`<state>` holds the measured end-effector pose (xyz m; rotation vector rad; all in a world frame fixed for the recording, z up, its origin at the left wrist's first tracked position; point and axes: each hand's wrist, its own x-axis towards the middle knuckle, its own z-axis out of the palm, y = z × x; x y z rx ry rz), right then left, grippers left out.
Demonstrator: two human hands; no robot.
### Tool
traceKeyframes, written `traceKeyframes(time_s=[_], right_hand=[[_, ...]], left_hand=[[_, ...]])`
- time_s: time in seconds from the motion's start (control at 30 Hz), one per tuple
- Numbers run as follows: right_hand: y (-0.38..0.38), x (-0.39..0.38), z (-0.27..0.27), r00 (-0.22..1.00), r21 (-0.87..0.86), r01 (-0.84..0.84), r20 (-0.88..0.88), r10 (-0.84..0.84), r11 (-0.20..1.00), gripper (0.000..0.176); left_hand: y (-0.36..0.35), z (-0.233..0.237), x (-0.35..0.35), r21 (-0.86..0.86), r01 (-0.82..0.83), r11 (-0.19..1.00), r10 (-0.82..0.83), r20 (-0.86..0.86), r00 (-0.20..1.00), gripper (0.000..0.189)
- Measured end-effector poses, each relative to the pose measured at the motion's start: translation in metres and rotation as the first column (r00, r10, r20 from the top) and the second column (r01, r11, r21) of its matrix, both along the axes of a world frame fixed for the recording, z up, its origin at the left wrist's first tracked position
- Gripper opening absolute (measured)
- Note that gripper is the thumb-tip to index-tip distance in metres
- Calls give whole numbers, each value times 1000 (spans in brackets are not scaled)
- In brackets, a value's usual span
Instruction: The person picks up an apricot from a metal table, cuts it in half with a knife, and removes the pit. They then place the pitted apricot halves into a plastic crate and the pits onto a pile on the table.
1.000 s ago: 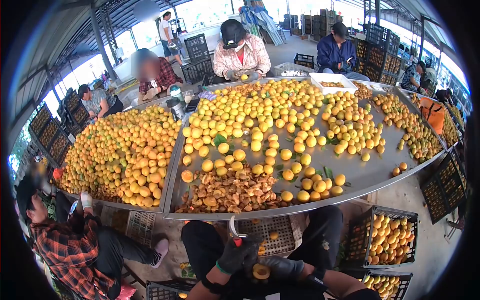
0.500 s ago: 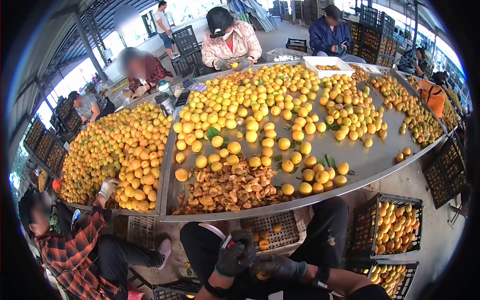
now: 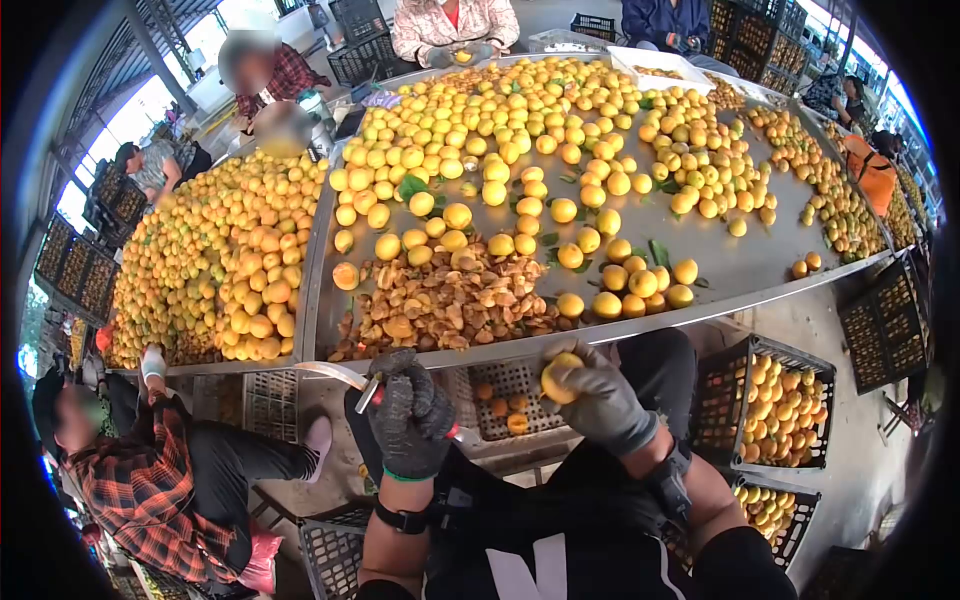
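Note:
My left hand [image 3: 410,418], in a dark knit glove, is closed around a knife [image 3: 345,374] with a red handle. Its curved blade points left, close to the metal table's front edge. In my right hand [image 3: 612,402], also gloved, a yellow apricot [image 3: 562,380] is gripped between thumb and fingers. Both hands are raised above my lap, apart from each other. Just beyond them on the table [image 3: 700,322] lies a heap of cut orange-brown fruit pieces [image 3: 450,300], with whole apricots [image 3: 640,282] beside and behind it.
Below the table edge, between my knees, stands a crate [image 3: 482,425] with a few fruits. Fruit-filled black crates [image 3: 742,405] are at my right. A co-worker in a plaid shirt [image 3: 150,490] sits at my left; other people sit around the table.
My hands have risen from my lap and moved apart, the left with the knife, the right with an apricot now plainly visible. The camera view has tilted downward.

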<state>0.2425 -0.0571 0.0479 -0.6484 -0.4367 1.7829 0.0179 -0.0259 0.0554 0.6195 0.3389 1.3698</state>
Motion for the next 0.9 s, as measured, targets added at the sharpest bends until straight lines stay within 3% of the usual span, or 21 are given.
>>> traceKeyframes(time_s=[0.1, 0.17, 0.23, 0.27, 0.3, 0.37, 0.4, 0.43, 0.5, 0.63, 0.7, 0.77, 0.83, 0.9], right_hand=[[-17, -6, -12, 985, 104, -54, 167, 36, 993, 39], [-28, -2, -24, 981, 57, -121, 162, 111, 991, 48], [-37, -4, -17, 819, 144, -355, 524, 233, 924, 49], [-46, -7, -13, 874, 65, -381, 350, 337, 922, 43], [-51, -9, -17, 873, 59, -390, 342, 349, 919, 43], [-58, -14, -26, 859, -192, -477, 107, 501, 858, 44], [-63, -17, -40, 851, -167, -504, 72, 520, 847, 48], [-68, -22, -45, 848, -156, -508, 83, 523, 847, 48], [-67, -28, -45, 815, -100, -562, 100, 571, 821, 43], [-72, -43, -63, 812, -56, -554, 179, 555, 830, 40], [-61, -45, -59, 790, -69, -577, 209, 577, 814, 39], [-63, -47, -45, 784, -146, -595, 114, 611, 790, 35], [-67, -51, -40, 812, -191, -547, 116, 572, 815, 31], [-68, -53, -47, 790, -174, -500, 311, 529, 849, 32]], left_hand=[[-11, 0, 2, 10, 8, 1000, -7, -99, 995, 23], [-19, -2, 6, -51, 12, 999, -14, -49, 999, 24], [-23, -7, 7, -75, 69, 995, -75, -68, 995, 22], [-26, -5, 9, -62, 81, 995, -85, -58, 995, 20], [-27, -6, 9, -71, 70, 995, -75, -63, 995, 20], [-30, -7, 9, -69, 175, 982, -184, -144, 972, 22], [-33, -7, 14, -95, 139, 986, -153, -162, 975, 19], [-36, -12, 10, -80, 134, 988, -145, -161, 976, 19], [-35, -27, 14, -94, 274, 957, -282, -88, 955, 14], [-46, -30, 21, -160, 292, 943, -318, -175, 932, 15], [-43, -34, 21, -107, 344, 933, -342, 41, 939, 23], [-47, -20, 23, -123, 273, 954, -272, 28, 962, 24], [-46, -20, 25, -229, 112, 967, -141, -113, 984, 23], [-43, -23, 19, -192, 230, 954, -237, -16, 971, 22]])
